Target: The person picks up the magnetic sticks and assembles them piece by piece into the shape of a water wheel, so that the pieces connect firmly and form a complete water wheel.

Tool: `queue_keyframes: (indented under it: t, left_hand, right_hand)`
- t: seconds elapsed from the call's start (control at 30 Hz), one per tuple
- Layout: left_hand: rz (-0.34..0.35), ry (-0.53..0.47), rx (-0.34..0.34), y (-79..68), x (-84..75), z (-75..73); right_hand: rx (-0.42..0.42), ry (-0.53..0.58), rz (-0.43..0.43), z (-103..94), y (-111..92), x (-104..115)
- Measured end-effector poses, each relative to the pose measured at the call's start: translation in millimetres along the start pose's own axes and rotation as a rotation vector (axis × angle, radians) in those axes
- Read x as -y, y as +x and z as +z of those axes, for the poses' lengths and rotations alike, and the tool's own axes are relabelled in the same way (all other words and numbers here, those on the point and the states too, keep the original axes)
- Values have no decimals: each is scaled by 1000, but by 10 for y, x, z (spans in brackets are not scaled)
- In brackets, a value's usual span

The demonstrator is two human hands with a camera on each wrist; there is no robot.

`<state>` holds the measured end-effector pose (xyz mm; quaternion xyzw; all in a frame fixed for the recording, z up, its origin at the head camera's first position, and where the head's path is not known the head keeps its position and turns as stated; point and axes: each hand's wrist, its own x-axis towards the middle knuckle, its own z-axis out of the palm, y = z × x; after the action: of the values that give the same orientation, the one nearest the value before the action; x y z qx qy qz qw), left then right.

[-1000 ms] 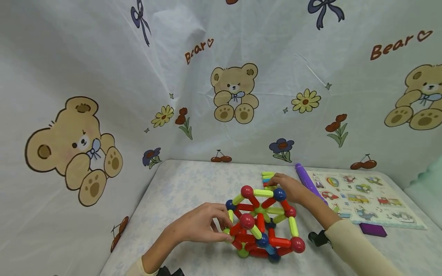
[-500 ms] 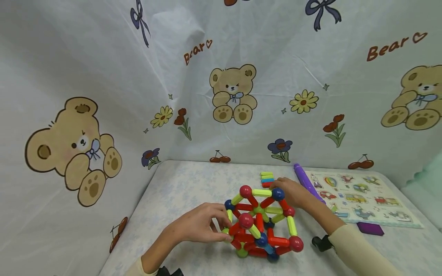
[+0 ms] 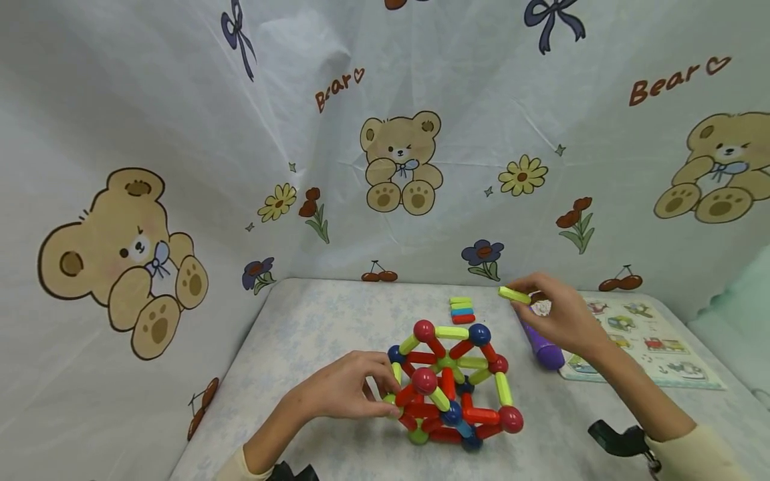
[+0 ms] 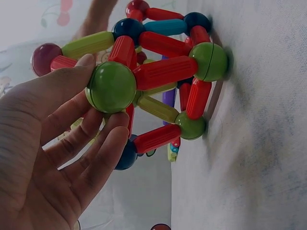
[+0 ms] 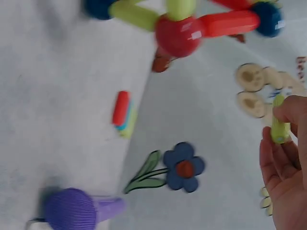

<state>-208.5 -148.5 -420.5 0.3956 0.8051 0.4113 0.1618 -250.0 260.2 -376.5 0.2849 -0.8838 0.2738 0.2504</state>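
A ball-and-stick structure of magnetic rods and balls (image 3: 424,381) stands on the table, in red, blue, yellow-green and green. My left hand (image 3: 347,387) holds it at the left side. In the left wrist view, thumb and fingers pinch one large green ball (image 4: 112,87) of the structure. My right hand (image 3: 559,314) is raised to the right and behind it, pinching a yellow-green magnetic rod (image 3: 514,294) between thumb and fingertips. The right wrist view shows the same rod (image 5: 279,120) upright in the grip, apart from the structure.
Behind the structure lies a short row of loose rods (image 3: 462,312), yellow-green, blue and red. A purple microphone-shaped thing (image 3: 546,353) lies below the right hand. A picture board (image 3: 670,347) lies at the right. A bear-print cloth (image 3: 337,147) hangs behind the table.
My right hand has lifted away from beside the row of loose rods, up and to the right, with a yellow-green rod in it. The left hand keeps its hold.
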Motion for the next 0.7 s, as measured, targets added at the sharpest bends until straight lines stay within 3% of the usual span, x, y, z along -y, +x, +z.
queue_keyframes:
  t: [0.1,0.23,0.5,0.7]
  left_hand:
    - [5,-2,-1,-4,7,1]
    - [4,1,-2,-4,8,2]
    - [0,-11,3,-3,22,9]
    - [1,1,-1,-4,15,1]
  right_hand:
    - [-46,42,-51,-144,-10,208]
    - [0,112,-164,-223,-58,487]
    - [291,270,-252,-62,-197,819]
    - [521,320,-227,80,-259,898]
